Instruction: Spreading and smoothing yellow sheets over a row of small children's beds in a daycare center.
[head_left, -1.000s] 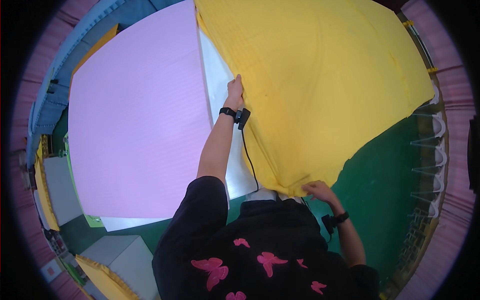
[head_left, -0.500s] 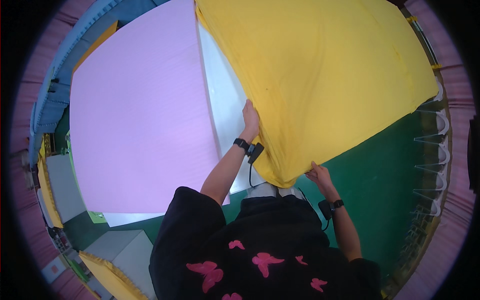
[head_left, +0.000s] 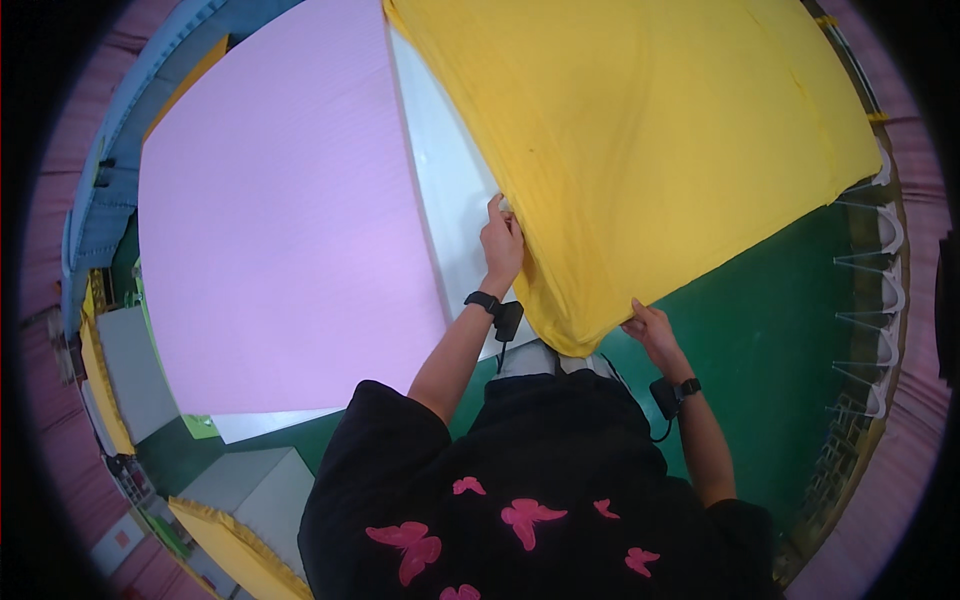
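Far left: blue cloth [head_left: 100, 220], hanging in folds. Lower left: pale panel [head_left: 118, 540] with a small reddish mark; grey box [head_left: 138, 375] with yellow trim.

Left of centre: lilac sheet [head_left: 290, 210], lying flat and smooth, straight edge facing the middle.

Centre: white tabletop [head_left: 445, 170], bare in a wedge between lilac sheet and yellow cloth.

Left hand [head_left: 503, 240]: fingers curled and narrow at the left edge of the cloth; whether they grip it, cannot tell.

Centre to right: yellow cloth [head_left: 690, 130], one large piece, broad and fairly smooth above, gathered into folds along its left edge and near corner, just in front of the person.

Right hand [head_left: 655, 338]: near hem of the cloth pinched between thumb and fingers.

Right: green floor [head_left: 750, 320]; pink curtain [head_left: 920, 300] at the rim.

Handling note: the step appears to be straightening the cloth; even tension from both hands, with the folds eased out toward the corner, should serve best.

Markings: butterfly motifs on the black shirt [head_left: 590, 450], pictorial only; the panel's mark is too small to make out; no legible lettering.
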